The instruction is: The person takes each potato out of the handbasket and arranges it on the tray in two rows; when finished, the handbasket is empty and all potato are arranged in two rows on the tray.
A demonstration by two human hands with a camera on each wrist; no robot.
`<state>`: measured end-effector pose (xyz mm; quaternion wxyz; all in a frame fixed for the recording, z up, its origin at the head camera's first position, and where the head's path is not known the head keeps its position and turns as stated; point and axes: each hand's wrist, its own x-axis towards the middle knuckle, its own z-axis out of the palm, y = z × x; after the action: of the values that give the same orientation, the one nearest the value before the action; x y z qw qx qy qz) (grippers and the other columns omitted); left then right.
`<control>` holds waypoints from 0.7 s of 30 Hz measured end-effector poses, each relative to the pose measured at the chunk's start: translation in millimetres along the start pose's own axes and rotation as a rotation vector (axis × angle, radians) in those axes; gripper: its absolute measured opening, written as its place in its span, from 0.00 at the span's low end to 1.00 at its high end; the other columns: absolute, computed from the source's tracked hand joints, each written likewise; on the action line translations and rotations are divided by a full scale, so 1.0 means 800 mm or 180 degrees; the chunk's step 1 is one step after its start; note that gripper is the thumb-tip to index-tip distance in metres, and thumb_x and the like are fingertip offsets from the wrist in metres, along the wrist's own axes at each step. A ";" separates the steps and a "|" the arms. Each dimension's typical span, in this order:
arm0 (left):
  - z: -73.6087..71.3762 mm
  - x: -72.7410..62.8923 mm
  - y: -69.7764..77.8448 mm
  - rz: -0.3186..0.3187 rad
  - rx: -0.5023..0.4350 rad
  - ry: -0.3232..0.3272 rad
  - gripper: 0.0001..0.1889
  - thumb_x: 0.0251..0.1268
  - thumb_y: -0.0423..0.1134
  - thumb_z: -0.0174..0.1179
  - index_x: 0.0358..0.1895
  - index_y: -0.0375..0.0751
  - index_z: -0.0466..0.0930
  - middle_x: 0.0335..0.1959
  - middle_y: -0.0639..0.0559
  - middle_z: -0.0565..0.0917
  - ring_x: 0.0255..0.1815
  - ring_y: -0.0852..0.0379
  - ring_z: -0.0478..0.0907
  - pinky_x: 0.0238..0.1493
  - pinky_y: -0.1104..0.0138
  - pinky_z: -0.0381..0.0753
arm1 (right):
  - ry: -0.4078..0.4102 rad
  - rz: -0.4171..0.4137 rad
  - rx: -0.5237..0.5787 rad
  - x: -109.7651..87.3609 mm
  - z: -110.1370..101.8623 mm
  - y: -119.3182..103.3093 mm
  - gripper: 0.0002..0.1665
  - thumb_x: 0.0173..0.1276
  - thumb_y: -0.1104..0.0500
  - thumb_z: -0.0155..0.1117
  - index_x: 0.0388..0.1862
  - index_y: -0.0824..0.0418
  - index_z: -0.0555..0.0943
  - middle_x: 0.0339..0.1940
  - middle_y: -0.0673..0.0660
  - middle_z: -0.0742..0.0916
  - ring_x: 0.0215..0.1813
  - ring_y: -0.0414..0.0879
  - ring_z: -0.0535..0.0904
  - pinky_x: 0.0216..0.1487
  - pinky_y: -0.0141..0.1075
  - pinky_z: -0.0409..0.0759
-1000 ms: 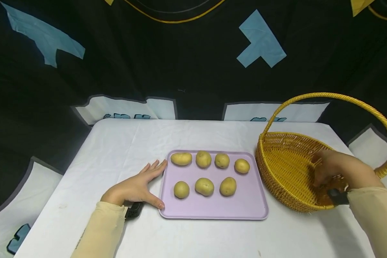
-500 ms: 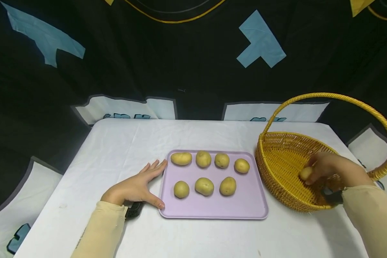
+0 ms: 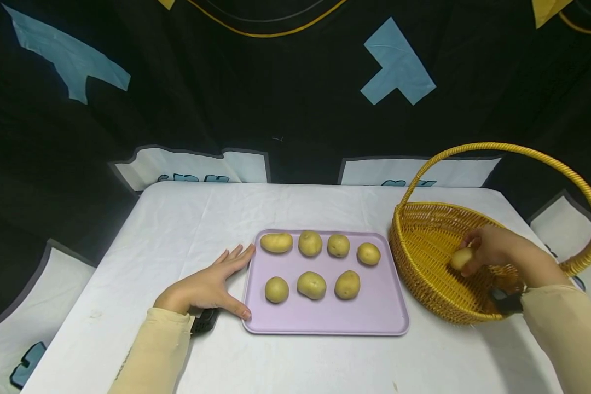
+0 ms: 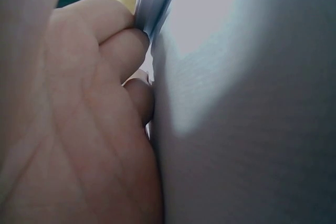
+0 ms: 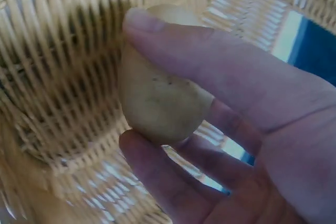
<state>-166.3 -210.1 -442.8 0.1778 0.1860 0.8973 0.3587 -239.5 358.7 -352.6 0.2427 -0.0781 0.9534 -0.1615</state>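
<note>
My right hand is inside the yellow wicker basket at the right and pinches a potato between thumb and fingers. Woven basket wall surrounds it in the right wrist view. On the lilac tray in the middle lie several potatoes in two rows; one in the front row is a rounded potato. With fingers spread, my left hand rests at the tray's left edge, thumb tip on the near left corner. Its palm stands close by the white cloth in the left wrist view.
The basket's tall arched handle rises over the right arm. A white cloth covers the table. Behind the table hangs a black curtain with blue and white shapes.
My right hand has shifted left within the basket and come up with a potato, which was hidden a second ago. The left hand and the tray have stayed in place.
</note>
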 end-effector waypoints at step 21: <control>0.000 -0.001 0.000 -0.0014 0.0050 0.0002 0.72 0.31 0.61 0.83 0.83 0.51 0.44 0.82 0.41 0.40 0.79 0.31 0.28 0.69 0.30 0.36 | 0.1043 -0.0498 0.0186 -0.047 0.025 -0.099 0.37 0.41 0.52 0.88 0.49 0.65 0.83 0.45 0.62 0.84 0.42 0.54 0.78 0.40 0.43 0.76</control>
<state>-165.8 -210.0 -442.8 0.1769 0.1854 0.9005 0.3514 -191.3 287.8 -325.1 0.0730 -0.1175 0.9661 -0.2181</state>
